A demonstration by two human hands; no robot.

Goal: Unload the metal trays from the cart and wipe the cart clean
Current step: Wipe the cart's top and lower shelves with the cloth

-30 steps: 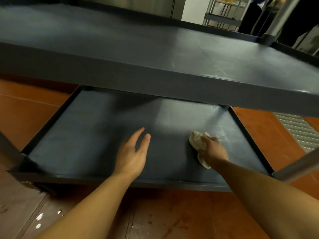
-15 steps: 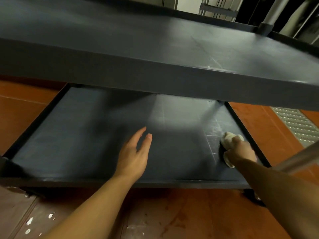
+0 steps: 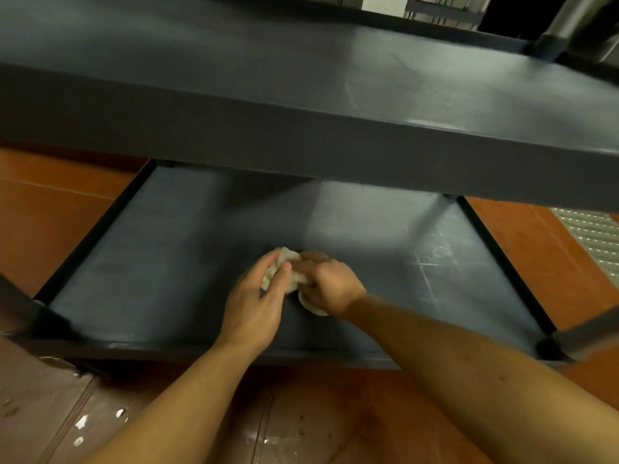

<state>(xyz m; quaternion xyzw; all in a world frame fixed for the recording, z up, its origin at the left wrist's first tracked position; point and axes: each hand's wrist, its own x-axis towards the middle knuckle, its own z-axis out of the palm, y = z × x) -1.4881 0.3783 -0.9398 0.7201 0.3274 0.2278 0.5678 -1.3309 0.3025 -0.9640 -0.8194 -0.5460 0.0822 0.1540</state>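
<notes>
A crumpled white cloth lies mid-way along the cart's lower shelf. The right hand, at the cloth's 4 o'clock, has its fingers curled tight over it. The left hand, at 7 o'clock, pinches it between thumb and forefinger.

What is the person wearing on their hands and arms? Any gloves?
No gloves. The left hand and right hand are bare, with no rings showing. The forearms are bare too: no sleeve, watch or band in view.
</notes>
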